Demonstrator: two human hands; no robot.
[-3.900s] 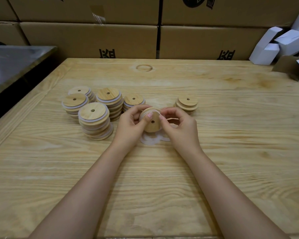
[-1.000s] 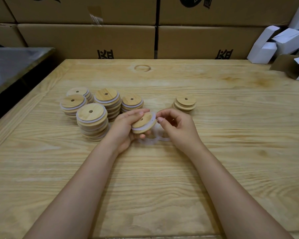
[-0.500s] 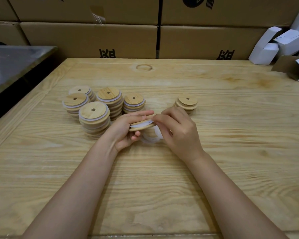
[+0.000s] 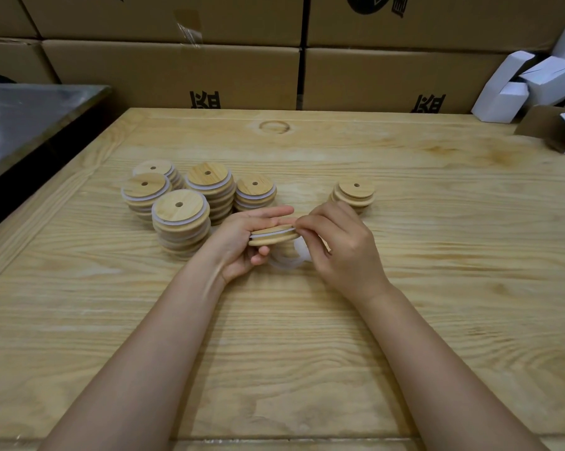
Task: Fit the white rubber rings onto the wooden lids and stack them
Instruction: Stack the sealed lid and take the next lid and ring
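Note:
My left hand (image 4: pixel 242 242) holds a round wooden lid (image 4: pixel 274 236) flat and edge-on, with a white rubber ring showing in its groove. The fingertips of my right hand (image 4: pixel 336 245) pinch the ring at the lid's right edge. Loose white rings (image 4: pixel 287 260) lie on the table under the lid, partly hidden by both hands. Several stacks of ringed lids (image 4: pixel 181 222) stand to the left. A short stack of bare wooden lids (image 4: pixel 354 193) sits behind my right hand.
The work happens on a pale wooden table (image 4: pixel 404 288). Cardboard boxes (image 4: pixel 177 73) are stacked along its far edge. White cartons (image 4: pixel 515 86) lie at the back right. A dark metal surface (image 4: pixel 30 118) adjoins the table at the left.
The lid has been tipped from facing me to lying flat and edge-on. My right hand has closed in on its right edge, over the ring.

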